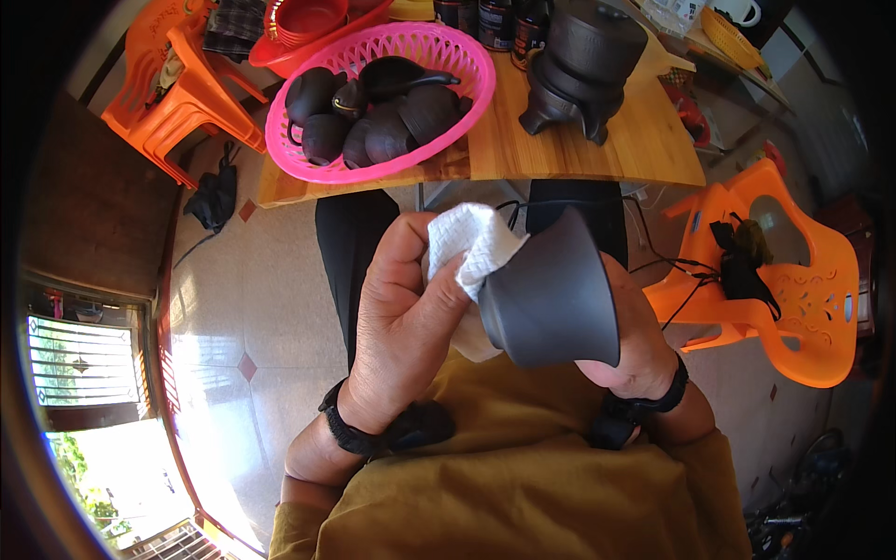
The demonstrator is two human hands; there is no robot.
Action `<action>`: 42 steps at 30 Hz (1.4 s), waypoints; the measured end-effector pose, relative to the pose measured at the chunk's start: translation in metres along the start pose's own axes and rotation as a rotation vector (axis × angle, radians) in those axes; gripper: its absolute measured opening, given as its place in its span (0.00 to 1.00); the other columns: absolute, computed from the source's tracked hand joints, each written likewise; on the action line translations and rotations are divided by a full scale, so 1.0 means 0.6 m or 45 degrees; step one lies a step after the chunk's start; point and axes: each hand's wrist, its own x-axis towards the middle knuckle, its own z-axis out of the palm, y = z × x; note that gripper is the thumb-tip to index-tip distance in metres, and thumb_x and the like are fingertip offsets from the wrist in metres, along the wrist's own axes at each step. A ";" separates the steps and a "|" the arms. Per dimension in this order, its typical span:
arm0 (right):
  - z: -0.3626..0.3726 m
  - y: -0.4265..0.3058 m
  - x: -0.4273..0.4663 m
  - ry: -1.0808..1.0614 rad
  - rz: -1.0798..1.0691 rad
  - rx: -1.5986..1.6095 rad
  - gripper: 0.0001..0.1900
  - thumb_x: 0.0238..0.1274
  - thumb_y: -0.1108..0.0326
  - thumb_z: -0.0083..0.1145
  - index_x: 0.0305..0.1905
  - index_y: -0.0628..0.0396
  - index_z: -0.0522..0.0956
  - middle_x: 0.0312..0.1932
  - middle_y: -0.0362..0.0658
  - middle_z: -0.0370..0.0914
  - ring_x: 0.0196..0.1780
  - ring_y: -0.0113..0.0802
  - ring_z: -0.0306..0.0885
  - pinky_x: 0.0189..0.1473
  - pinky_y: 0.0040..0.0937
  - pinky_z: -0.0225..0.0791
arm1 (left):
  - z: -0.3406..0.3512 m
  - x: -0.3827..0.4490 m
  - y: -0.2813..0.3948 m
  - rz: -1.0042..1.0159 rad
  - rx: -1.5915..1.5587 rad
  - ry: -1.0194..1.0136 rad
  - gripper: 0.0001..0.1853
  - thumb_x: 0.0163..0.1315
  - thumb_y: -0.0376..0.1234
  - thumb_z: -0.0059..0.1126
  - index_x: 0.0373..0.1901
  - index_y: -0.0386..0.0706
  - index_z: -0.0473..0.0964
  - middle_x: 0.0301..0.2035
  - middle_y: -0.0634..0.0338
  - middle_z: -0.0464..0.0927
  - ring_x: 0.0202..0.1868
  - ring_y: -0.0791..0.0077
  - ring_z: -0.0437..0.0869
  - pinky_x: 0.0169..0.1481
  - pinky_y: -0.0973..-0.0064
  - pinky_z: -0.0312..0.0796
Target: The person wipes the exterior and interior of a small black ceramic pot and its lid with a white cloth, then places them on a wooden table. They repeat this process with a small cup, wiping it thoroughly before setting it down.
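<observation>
A dark, flared clay vessel (pixel 553 297) lies tilted above my lap, its wide rim to the right. My right hand (pixel 633 332) holds it from behind and to the right, with most of the fingers hidden by the vessel. In my left hand (pixel 413 308) is a white textured cloth (pixel 467 241), pinched by thumb and fingers against the narrow end of the vessel. Beyond the hands, a pink plastic basket (pixel 381 171) on the table holds several black clay cups and pots, one with a long handle. Both wrists wear black straps.
The wooden table (pixel 588 157) carries a stacked black clay stove and pot (pixel 584 70), red plastic basins (pixel 308 28) and dark cans (pixel 495 24). Orange plastic chairs stand at left (pixel 189 91) and right (pixel 791 280). Black cables (pixel 647 234) run to the right chair.
</observation>
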 end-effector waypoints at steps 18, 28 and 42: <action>-0.007 0.007 0.007 0.173 -0.167 -0.291 0.10 0.68 0.68 0.58 0.48 0.60 0.76 0.39 0.36 0.78 0.42 0.18 0.76 0.43 0.17 0.68 | -0.015 -0.011 0.001 -0.392 -0.012 -0.348 0.44 0.63 0.60 0.50 0.67 0.35 0.58 0.60 0.55 0.66 0.63 0.70 0.64 0.69 0.72 0.52; -0.017 0.005 0.007 0.375 -0.753 -0.861 0.17 0.60 0.70 0.65 0.51 0.59 0.73 0.43 0.39 0.70 0.45 0.24 0.66 0.50 0.22 0.63 | -0.002 -0.003 -0.006 -0.293 0.043 -0.060 0.37 0.58 0.45 0.67 0.63 0.36 0.61 0.52 0.59 0.70 0.56 0.75 0.70 0.62 0.74 0.64; -0.009 0.003 -0.012 -0.055 -0.154 -0.340 0.15 0.73 0.62 0.52 0.53 0.62 0.76 0.42 0.35 0.78 0.43 0.15 0.71 0.45 0.18 0.66 | -0.019 -0.007 -0.001 -0.280 0.006 -0.251 0.34 0.70 0.47 0.46 0.68 0.32 0.58 0.58 0.55 0.69 0.62 0.71 0.67 0.69 0.72 0.55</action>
